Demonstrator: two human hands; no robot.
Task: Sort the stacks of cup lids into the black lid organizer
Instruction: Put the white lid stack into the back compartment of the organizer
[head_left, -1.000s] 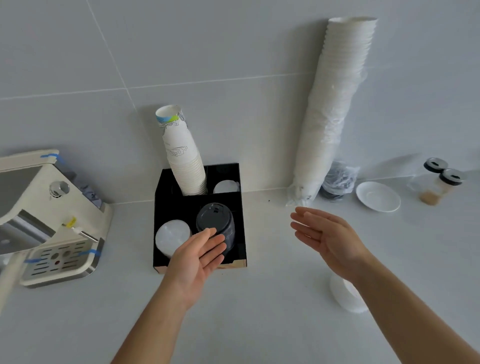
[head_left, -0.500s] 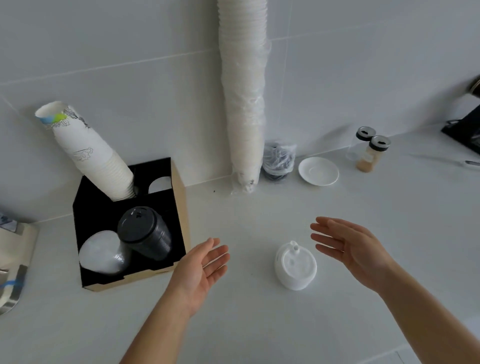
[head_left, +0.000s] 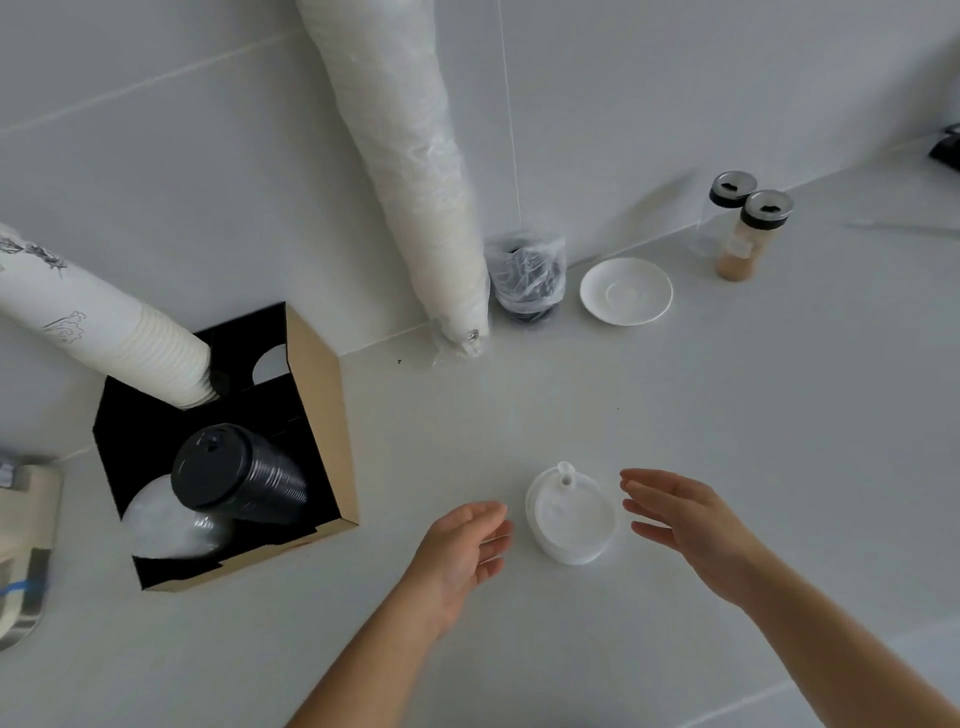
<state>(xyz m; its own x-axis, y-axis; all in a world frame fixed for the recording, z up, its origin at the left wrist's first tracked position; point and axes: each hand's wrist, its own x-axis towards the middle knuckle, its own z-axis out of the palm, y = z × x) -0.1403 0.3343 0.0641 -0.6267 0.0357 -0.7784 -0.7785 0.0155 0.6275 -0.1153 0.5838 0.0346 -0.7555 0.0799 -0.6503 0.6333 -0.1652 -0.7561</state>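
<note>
Fingers (head_left: 641, 491) beside white lid stack (head_left: 570, 517); black lids (head_left: 236, 480) in organizer (head_left: 319, 415).

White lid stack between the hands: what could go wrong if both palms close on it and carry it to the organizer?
1. The white lid stack sits loose, with the left hand and right hand open on either side; an uneven grip could fan the lids apart.
2. In the black organizer, the black lid stack leans over the clear lids, so the incoming stack could knock it.

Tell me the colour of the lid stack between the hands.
White lid stack, seen in the head view.
</note>
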